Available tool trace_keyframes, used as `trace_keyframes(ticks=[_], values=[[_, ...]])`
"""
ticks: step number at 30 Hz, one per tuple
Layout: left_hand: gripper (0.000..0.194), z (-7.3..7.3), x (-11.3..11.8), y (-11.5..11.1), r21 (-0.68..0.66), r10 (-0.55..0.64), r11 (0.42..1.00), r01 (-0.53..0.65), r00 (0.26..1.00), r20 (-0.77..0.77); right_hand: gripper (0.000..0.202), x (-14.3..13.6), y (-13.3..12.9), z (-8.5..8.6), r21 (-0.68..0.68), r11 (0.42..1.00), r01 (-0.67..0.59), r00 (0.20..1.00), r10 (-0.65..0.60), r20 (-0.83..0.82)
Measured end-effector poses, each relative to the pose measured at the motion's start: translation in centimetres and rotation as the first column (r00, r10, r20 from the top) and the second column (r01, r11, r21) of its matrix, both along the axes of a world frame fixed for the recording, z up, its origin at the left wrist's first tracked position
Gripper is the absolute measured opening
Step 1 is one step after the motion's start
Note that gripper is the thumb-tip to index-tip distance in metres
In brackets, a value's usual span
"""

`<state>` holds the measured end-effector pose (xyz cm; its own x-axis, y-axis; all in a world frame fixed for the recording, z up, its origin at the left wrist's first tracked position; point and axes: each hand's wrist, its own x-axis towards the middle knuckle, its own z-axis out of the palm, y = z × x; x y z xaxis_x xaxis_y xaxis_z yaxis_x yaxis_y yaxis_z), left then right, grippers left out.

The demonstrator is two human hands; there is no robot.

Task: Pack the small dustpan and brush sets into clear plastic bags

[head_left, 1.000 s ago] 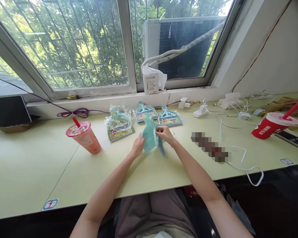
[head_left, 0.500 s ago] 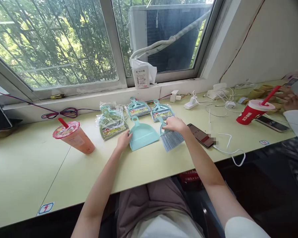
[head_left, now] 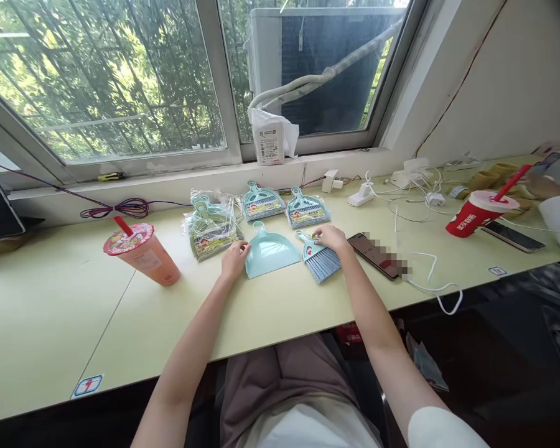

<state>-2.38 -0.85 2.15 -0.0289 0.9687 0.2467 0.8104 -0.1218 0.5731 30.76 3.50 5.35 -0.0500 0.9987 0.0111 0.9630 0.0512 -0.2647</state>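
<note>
A light blue dustpan (head_left: 271,254) lies on the table with its handle toward the window. Beside its left edge rests my left hand (head_left: 234,259), fingers loosely bent and apart, holding nothing. To the right of the dustpan, a small blue brush (head_left: 323,264) lies flat, bristles toward me and its handle toward the upper left. My right hand (head_left: 332,238) is over the brush's upper right edge, fingers slightly spread and not wrapped round it. Behind are wrapped dustpan-and-brush sets (head_left: 262,202), (head_left: 308,209), and more in crinkled clear plastic (head_left: 213,233).
A pink drink cup (head_left: 152,258) stands left. To the right are a phone (head_left: 376,255) with a white cable, a power strip (head_left: 361,195), a red cup (head_left: 478,214) and another phone (head_left: 513,236). Another person's arm (head_left: 557,196) reaches in at far right.
The brush has turned flat, with its red label now showing. My right hand has loosened from its handle and shifted toward its head. My left hand has let go of the dustpan's edge.
</note>
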Motion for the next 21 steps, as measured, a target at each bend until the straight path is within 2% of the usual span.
trace_keyframes(ticks=[4,6,8,10,12,14,15,17,21], values=[[0.025,-0.7,-0.1,0.4,0.019,-0.045,0.999,0.044,0.999,0.018,0.013,0.7,0.1,-0.8,0.091,0.993,0.07,0.997,-0.068,-0.03],[0.023,-0.8,-0.2,0.5,0.029,-0.043,0.999,0.04,0.996,0.079,0.011,1.1,-0.2,-0.2,0.129,0.99,0.054,0.995,-0.042,-0.09],[0.022,-0.7,-0.3,0.5,0.027,-0.016,1.0,0.012,0.985,0.171,0.012,1.7,-0.9,1.1,0.151,0.988,0.026,0.961,0.017,-0.276],[0.023,-0.6,-0.4,0.5,0.014,0.019,1.0,-0.024,0.96,0.279,0.018,2.3,-1.8,2.8,0.188,0.982,-0.023,0.836,0.122,-0.535],[0.024,-0.7,-0.3,0.6,-0.008,0.043,0.999,-0.043,0.92,0.388,0.028,2.3,-2.8,4.4,0.233,0.968,-0.092,0.641,0.236,-0.731],[0.025,-0.9,-0.2,1.1,-0.036,0.061,0.998,-0.05,0.864,0.499,0.037,1.2,-3.4,5.4,0.247,0.958,-0.146,0.481,0.287,-0.828],[0.025,-1.1,-0.1,1.3,-0.051,0.065,0.998,-0.044,0.833,0.55,0.039,0.2,-3.5,5.5,0.238,0.959,-0.152,0.433,0.281,-0.856],[0.028,-1.5,0.1,1.8,-0.077,0.063,0.997,-0.019,0.769,0.636,0.039,-2.8,-3.1,4.8,0.199,0.972,-0.125,0.375,0.232,-0.898],[0.039,-1.5,0.3,1.9,-0.087,0.026,0.995,0.055,0.685,0.728,0.036,-9.3,-2.0,1.1,0.12,0.991,-0.053,0.222,0.129,-0.966]])
